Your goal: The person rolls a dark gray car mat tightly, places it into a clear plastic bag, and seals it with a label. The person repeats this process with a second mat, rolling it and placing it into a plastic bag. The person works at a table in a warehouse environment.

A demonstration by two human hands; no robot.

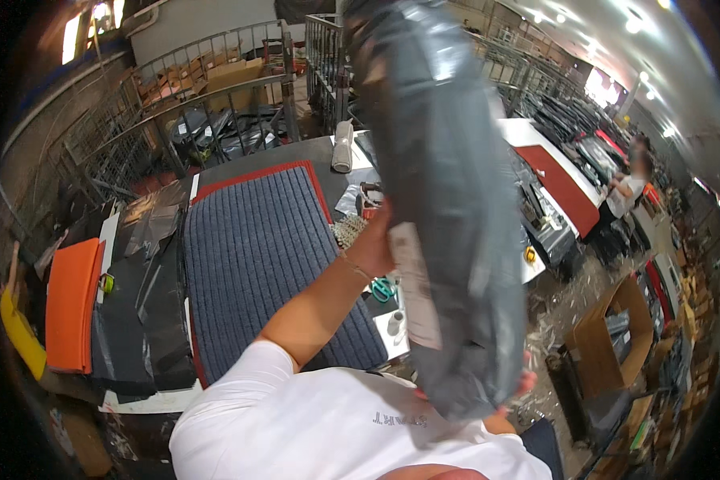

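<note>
A long grey plastic-wrapped package (456,200) stands nearly upright close in front of me, with a white label (414,284) on its left side. My left hand (380,246) grips its left side about midway up; most of the fingers go behind it. At the lower end my right hand (522,386) holds the package from beneath, and only some fingertips show. To the left, a blue-grey ribbed mat (264,264) lies on the table over a red mat (316,180). Teal-handled scissors (383,290) lie beside my left forearm.
An orange folded mat (74,304) and black plastic sheeting (124,320) lie at the left. Metal cage carts (288,80) stand behind the table. Rightward are a red mat (560,188), an open cardboard box (616,340) on the floor and another person (628,188).
</note>
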